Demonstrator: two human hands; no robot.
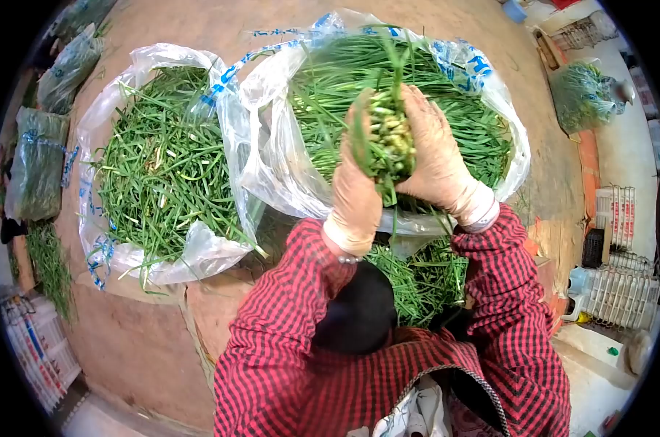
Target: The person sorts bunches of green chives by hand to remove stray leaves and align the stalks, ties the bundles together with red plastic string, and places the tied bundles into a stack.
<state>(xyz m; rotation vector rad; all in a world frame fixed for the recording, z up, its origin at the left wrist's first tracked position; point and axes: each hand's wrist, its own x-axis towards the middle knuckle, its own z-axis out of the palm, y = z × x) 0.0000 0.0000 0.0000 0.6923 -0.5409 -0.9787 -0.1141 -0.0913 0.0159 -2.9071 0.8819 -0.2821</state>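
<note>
A bunch of garlic chives (390, 138) is held upright between my two gloved hands, its pale stem ends bundled toward me. My left hand (355, 182) closes on its left side, and my right hand (438, 153) wraps its right side with the thumb underneath. Just beyond them is an open clear plastic bag (516, 149) with blue print, filled with long chives (483, 131) lying roughly in line. To the left, another open plastic bag (97, 87) holds loose, tangled green leaves (162, 160). More loose greens (421, 280) lie below my hands, near my lap.
Packed bags of greens (38, 160) line the left side, with a loose heap (49, 262) near them. On the right are a tied bag of greens (583, 95) and white plastic crates (618, 295). Another crate (42, 349) stands at lower left.
</note>
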